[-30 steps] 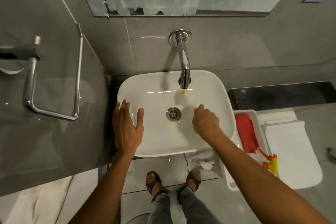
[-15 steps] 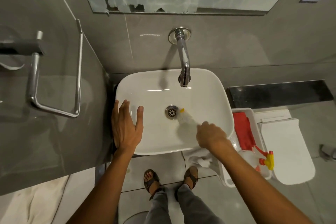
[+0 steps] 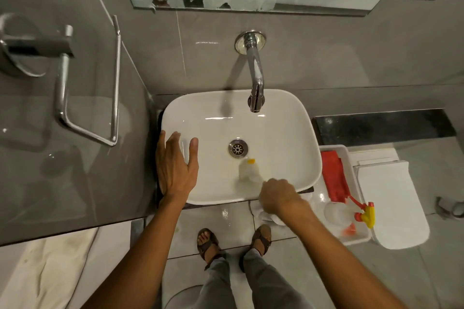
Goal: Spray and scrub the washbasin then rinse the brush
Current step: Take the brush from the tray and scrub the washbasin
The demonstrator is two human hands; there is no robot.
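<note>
A white square washbasin (image 3: 283, 108) sits under a chrome wall tap (image 3: 255, 83), with a metal drain (image 3: 237, 149) in its middle. My right hand (image 3: 277, 194) is at the basin's front rim, closed on the handle of a pale brush (image 3: 247, 170) with a yellow tip; the brush is blurred and lies on the basin floor just in front of the drain. My left hand (image 3: 175, 165) rests flat, fingers spread, on the basin's left rim. A clear spray bottle (image 3: 351, 213) with a red and yellow trigger lies in a white tray (image 3: 350, 239) to the right.
A red cloth (image 3: 332, 178) lies in the tray. A white toilet lid (image 3: 391, 203) is further right, a black ledge (image 3: 381, 124) behind it. A chrome towel holder (image 3: 88, 83) juts from the left wall. My sandalled feet (image 3: 208, 243) stand on wet grey tiles.
My right hand has drawn the brush from the back of the basin, near the tap, toward the front rim past the drain. My left hand has stayed on the left rim.
</note>
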